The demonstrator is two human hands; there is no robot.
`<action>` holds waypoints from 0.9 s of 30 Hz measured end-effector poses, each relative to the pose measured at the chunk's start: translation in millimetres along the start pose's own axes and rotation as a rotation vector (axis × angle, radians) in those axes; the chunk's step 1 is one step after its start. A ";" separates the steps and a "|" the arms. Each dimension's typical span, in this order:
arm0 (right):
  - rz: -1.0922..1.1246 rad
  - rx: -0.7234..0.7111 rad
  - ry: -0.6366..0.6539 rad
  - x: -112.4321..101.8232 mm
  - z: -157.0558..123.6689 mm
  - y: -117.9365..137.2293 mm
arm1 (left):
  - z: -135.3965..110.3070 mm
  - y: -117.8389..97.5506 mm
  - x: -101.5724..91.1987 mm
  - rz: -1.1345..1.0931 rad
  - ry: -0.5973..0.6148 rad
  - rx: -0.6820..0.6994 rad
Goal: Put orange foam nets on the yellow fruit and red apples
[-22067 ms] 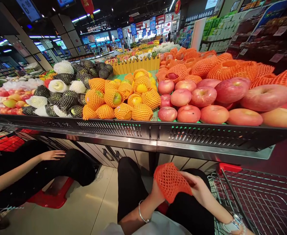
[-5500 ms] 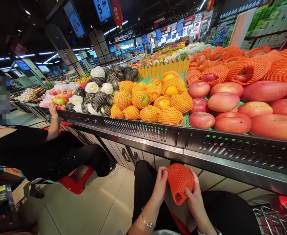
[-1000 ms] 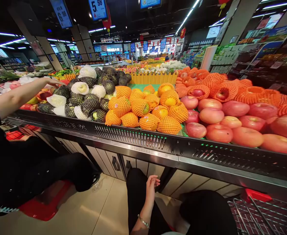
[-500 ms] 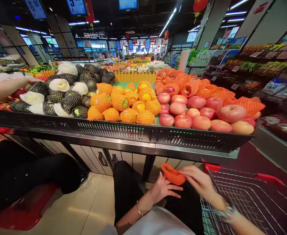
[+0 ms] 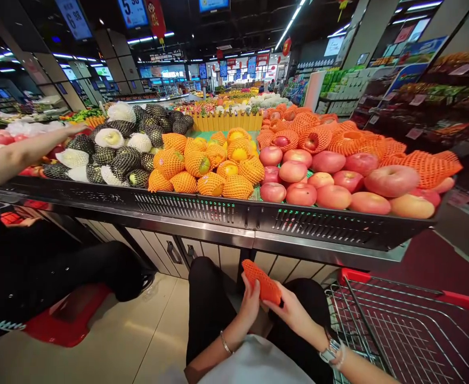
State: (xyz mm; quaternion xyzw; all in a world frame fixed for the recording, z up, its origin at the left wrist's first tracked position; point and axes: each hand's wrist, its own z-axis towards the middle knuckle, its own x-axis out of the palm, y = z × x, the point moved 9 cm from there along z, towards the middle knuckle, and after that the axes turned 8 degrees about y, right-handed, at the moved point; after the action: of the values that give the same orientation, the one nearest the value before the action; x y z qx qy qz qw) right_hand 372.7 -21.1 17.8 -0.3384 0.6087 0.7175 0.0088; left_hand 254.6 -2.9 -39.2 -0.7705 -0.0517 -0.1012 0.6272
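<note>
An orange foam net sleeve [image 5: 261,281], flattened and tilted, is held over my lap between both hands. My left hand [image 5: 251,300] grips its left side, thumb in front. At the lower right end, my right hand [image 5: 292,309] has its fingers closed on the same sleeve. No fruit shows inside it. Beyond my knees, bare red apples [image 5: 300,194] fill the front right of the black display bin [image 5: 202,208]. Behind them lie apples in orange foam nets [image 5: 348,141].
Orange-netted fruits [image 5: 210,184] and dark-netted fruits [image 5: 124,160] lie further left. A wire shopping cart [image 5: 402,320] stands close on my right. At left, a co-worker's arm [image 5: 30,146] reaches over the bin, above a red stool [image 5: 69,320].
My left fingers, spread earlier, have closed on the foam sleeve. The sleeve has shifted left and now looks flattened. The view has turned slightly left.
</note>
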 end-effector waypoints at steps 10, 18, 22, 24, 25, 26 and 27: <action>0.141 0.176 -0.023 -28.5 5.3 -21.3 | 11.4 -37.6 -39.7 0.571 -0.127 0.249; 0.595 0.164 0.203 -11.3 7.8 -24.6 | 26.2 -13.7 -27.2 0.016 0.160 0.087; 0.539 0.209 0.060 -30.1 13.1 -39.8 | 26.9 -12.8 -32.8 -0.105 0.159 0.062; 0.493 0.241 -0.002 -36.8 14.4 -48.2 | 25.7 -12.8 -34.6 -0.179 0.177 0.034; 0.460 0.251 -0.033 -39.3 14.5 -52.2 | 24.6 -12.1 -33.1 -0.222 0.205 0.013; 0.419 0.251 -0.082 -42.7 14.0 -55.9 | 23.3 -11.1 -29.9 -0.261 0.246 -0.012; 0.367 0.245 -0.155 -47.7 12.4 -59.3 | 21.6 -9.9 -25.3 -0.291 0.294 -0.037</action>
State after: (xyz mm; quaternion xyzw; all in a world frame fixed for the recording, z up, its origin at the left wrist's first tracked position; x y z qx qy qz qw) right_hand 428.8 24.2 -9.6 -0.1624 0.7401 0.6517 -0.0339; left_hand 229.9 21.5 -39.5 -0.7432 -0.0682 -0.3030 0.5926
